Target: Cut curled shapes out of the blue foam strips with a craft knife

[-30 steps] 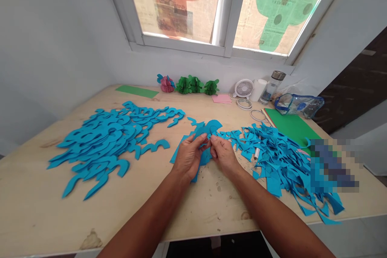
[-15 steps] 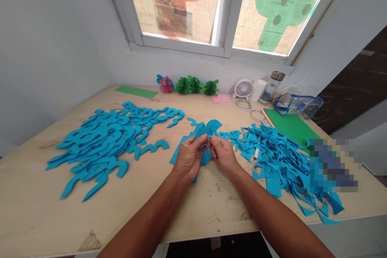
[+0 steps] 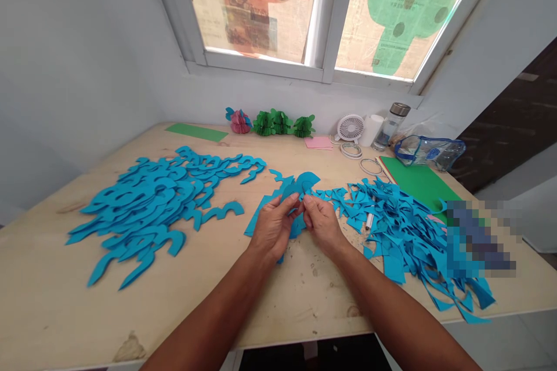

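Note:
Over the middle of the table, my left hand (image 3: pixel 275 221) and my right hand (image 3: pixel 321 219) meet with fingers pinched close together. Between their fingertips is a curved blue paper cutout (image 3: pixel 308 181), its rounded end rising above the thumbs. The fingers cover its lower part. More blue paper (image 3: pixel 260 217) lies under and beside my left hand. A large heap of wavy blue cutouts (image 3: pixel 148 197) spreads to the left of my hands. Blue paper scraps (image 3: pixel 400 220) are piled to the right.
A marker (image 3: pixel 369 220) lies among the scraps. Behind are green paper sheets (image 3: pixel 424 182), tape rolls (image 3: pixel 350 151), a small fan (image 3: pixel 350 127), a bottle (image 3: pixel 391 126), a clear pouch (image 3: pixel 430 152) and folded green paper ornaments (image 3: pixel 278 122). The table's front edge (image 3: pixel 261 343) is near my forearms.

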